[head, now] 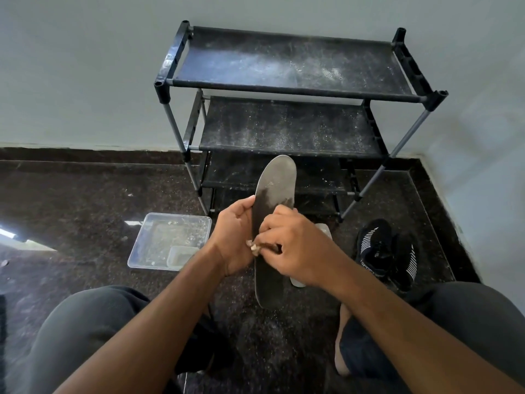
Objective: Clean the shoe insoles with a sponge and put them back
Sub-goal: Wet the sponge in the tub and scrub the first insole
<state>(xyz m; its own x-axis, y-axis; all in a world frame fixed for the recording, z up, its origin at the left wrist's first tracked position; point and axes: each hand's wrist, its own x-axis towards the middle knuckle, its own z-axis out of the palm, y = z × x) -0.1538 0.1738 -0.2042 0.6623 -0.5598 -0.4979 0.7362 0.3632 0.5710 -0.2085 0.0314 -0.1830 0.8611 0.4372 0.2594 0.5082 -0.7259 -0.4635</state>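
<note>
Midair, left hand (235, 237) gripping insole (274, 194) edge, right hand (295, 248) pinching sponge (253, 247) against it.

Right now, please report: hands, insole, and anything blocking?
Left hand grips insole edge, held upright. Right hand rubs sponge on it. Second insole on floor behind; shoes to the right. Nothing blocking.

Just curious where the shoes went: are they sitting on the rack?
No, the black shoes lie on the floor right of the rack, whose visible shelves hold nothing.
</note>
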